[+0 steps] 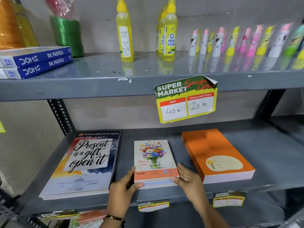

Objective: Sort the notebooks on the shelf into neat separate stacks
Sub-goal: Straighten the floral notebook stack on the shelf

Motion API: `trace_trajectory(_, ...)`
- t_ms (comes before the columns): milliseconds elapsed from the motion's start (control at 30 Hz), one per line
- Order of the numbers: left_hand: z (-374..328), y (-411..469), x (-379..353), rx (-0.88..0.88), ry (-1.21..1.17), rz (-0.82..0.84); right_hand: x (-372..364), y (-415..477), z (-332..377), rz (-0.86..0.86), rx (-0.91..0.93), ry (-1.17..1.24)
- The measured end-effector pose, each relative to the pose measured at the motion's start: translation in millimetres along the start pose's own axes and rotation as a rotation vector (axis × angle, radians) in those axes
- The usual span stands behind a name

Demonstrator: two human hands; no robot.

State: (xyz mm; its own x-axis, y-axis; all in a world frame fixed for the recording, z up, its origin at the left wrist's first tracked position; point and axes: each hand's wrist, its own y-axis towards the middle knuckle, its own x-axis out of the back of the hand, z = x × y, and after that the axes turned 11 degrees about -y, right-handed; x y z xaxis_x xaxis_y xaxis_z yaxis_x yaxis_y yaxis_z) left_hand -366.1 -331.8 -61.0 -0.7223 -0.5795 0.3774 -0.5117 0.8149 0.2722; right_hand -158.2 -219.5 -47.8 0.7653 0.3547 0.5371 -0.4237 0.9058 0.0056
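Observation:
Three notebook stacks lie on the lower grey shelf [271,163]. At the left is a large stack [82,163] with "Present is a gift, open it" on its cover. In the middle sits a smaller stack with a flower bouquet cover [153,159]. An orange stack [215,152] lies at the right. My left hand [122,191] presses against the flower stack's near left corner, thumb on its front edge. My right hand [189,180] presses its near right corner, fingers along the side. Both hands flank this stack without lifting it.
The upper shelf [102,86] carries blue oil pastel boxes [35,61], yellow gum bottles [169,33] and a row of small colourful packets [246,41]. A price tag [186,100] hangs from its front edge. Angled metal struts stand at both sides. More tags are stuck on the lower shelf's edge.

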Motion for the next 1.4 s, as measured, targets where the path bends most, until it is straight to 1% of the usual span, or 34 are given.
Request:
trace_trajectory(133, -6.5, 2.0, 0.2, -0.009, 0.097, -0.018, -2.0, 0.8, -0.1, -0.002, 0.011, -0.053)
trace_trajectory(300, -10.2, 0.9, 1.0, -0.042, 0.214, -0.011, -3.5, -4.2, 6.0, -0.035, 0.083, -0.143)
trace_trajectory(567, -8.3, 0.9, 3.3, -0.069, 0.265, -0.003, -4.6, -6.7, 3.9, -0.060, 0.081, -0.180)
trace_trajectory(733, -10.1, 2.9, 2.9, -0.119, 0.284, 0.033, -2.8, -4.9, 2.7, -0.081, 0.061, -0.185)
trace_trajectory(800, -7.9, 5.1, 1.3, -0.155, 0.343, 0.056, -2.2, -3.6, 2.1, -0.104, 0.046, -0.161)
trace_trajectory(900, -7.5, 7.5, 1.1, -0.170, 0.448, 0.134, -2.7, -4.1, 2.1, -0.094, 0.025, -0.143)
trace_trajectory(967, -8.1, 8.4, 1.3, -0.223, 0.519, 0.156, -3.7, -4.2, 2.6, -0.092, 0.033, -0.147)
trace_trajectory(1067, -6.5, 8.8, 4.2, -0.265, 0.551, 0.167, -4.6, -3.6, 1.8, -0.098, 0.046, -0.153)
trace_trajectory(1133, -7.7, 8.1, 7.3, -0.233, 0.464, 0.147, -4.2, -4.1, 1.0, -0.090, 0.050, -0.175)
trace_trajectory(1200, -13.3, 5.7, 7.4, -0.125, 0.382, 0.120, -3.8, -6.6, 0.5, -0.054, 0.054, -0.175)
trace_trajectory(1267, -14.4, 2.8, 5.2, -0.033, 0.362, 0.121, -5.3, -8.6, 0.1, -0.017, 0.042, -0.160)
trace_trajectory(1400, -16.8, 0.9, 0.5, 0.069, 0.359, 0.139, -10.6, -7.3, 2.2, -0.038, 0.064, -0.213)
